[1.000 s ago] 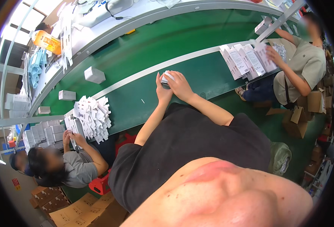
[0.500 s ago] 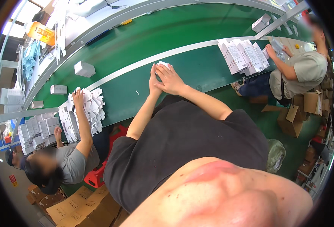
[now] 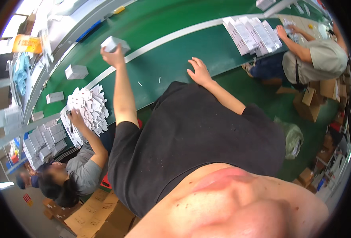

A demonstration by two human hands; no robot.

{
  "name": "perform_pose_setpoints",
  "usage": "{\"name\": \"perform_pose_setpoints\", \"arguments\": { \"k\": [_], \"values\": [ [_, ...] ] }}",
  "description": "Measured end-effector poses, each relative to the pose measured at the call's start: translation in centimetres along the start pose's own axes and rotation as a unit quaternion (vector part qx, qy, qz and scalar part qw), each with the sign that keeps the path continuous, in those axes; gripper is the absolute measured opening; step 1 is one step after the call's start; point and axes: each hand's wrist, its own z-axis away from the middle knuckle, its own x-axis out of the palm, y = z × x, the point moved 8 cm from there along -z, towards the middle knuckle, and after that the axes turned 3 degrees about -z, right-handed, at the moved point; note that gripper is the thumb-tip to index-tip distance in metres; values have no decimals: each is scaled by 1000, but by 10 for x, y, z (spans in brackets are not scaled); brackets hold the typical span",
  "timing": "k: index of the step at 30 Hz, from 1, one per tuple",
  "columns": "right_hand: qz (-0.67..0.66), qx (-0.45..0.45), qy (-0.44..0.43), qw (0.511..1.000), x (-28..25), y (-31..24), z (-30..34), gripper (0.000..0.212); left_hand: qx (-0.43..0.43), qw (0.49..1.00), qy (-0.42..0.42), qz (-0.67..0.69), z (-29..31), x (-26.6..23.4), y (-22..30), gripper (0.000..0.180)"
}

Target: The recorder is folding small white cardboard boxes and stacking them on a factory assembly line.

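At the far left, over the green belt, a small white box is held in my left hand, its fingers around the near side. Whether the box rests on the belt cannot be told. My right hand holds nothing; its fingers are apart above the near edge of the dark green worktop. Between my arms two small white strips lie on that worktop. Another white box sits on the belt just left of my left hand.
A co-worker on the left reaches into a heap of folded white cartons. Stacked flat cartons lie by another co-worker on the right. A white rail divides worktop from belt. Brown cardboard boxes stand on the floor.
My hands were together around the white box at the middle of the worktop. The right has let go and opened; the left has carried the box left over the belt.
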Motion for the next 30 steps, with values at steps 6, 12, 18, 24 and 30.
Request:
{"name": "perform_pose_setpoints", "arguments": {
  "k": [6, 12, 18, 24, 30],
  "values": [
    [253, 98, -65, 960, 16, 63, 17, 78, 110, 989, -95, -5, -25, 14, -55, 77],
    [282, 134, -135, 940, 27, 73, 16, 89, 84, 992, 29, -92, 111, -15, -45, 50],
    [280, 153, -121, 940, 33, 77, 14, 95, 247, 951, -127, -136, 258, -39, -30, 16],
    [282, 155, -109, 940, 32, 69, 10, 97, 207, 955, -191, -88, 248, -40, -38, 15],
    [283, 149, -108, 941, 33, 71, 12, 96, 95, 962, -191, -171, 243, -33, -43, 16]
  ]
}}
